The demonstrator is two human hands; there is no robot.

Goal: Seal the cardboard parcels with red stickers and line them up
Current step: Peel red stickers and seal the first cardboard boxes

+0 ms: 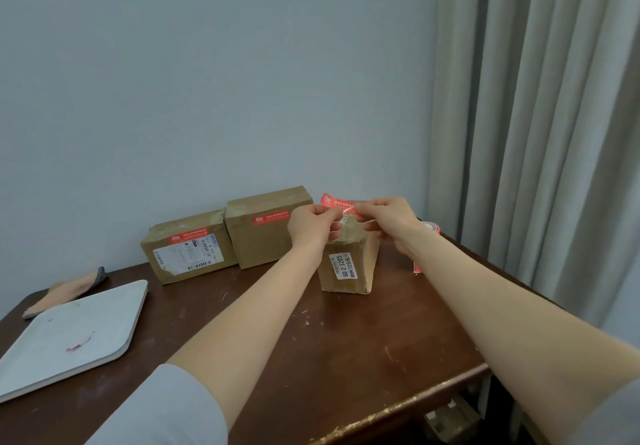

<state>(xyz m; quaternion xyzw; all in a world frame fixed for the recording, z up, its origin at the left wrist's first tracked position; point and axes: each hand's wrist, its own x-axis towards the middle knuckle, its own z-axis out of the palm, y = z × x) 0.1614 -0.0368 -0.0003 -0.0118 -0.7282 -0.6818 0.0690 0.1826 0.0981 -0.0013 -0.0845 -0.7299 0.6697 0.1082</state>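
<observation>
Three cardboard parcels stand on the dark wooden table (311, 333). The left parcel (188, 249) and the middle parcel (266, 228) lean against the wall, each with a red sticker on its front. The right parcel (348, 264) stands nearer, with a white label on its front. Above its top, my left hand (313, 224) and my right hand (386, 219) pinch a red sticker (334, 201) between their fingertips. A roll of red stickers (431, 228) lies behind my right wrist, mostly hidden, and a strip of it hangs below my forearm.
A white tray (69, 337) lies at the table's left, with a small pink mark on it. Behind it rests a pink and grey cloth item (69, 288). Grey curtains (536, 133) hang at the right. A box sits on the floor under the table's right edge.
</observation>
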